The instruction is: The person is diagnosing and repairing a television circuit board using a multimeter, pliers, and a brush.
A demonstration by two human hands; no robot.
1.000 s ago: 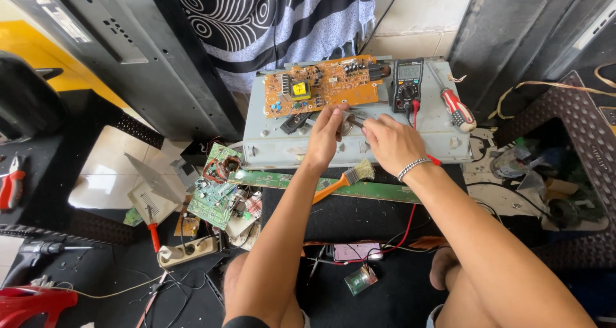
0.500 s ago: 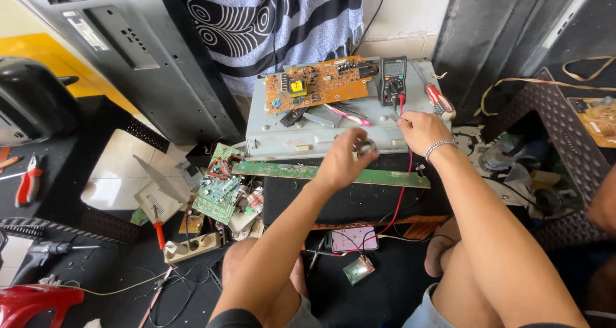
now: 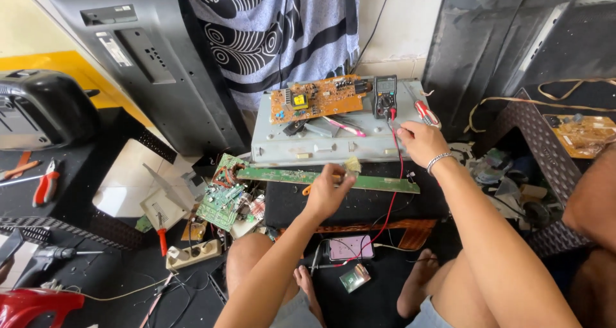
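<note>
Left hand [image 3: 328,193] grip clenched on a small orange-handled brush [image 3: 350,168] over the long green circuit strip [image 3: 321,176]. Thin red probe lead [image 3: 393,119] pinched by right hand [image 3: 420,142] on the grey metal chassis [image 3: 308,145].

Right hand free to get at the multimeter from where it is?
Probably yes. The right hand sits at the metal panel's right edge, just below the multimeter. Only the red lead runs between them; nothing solid blocks the way.
</note>
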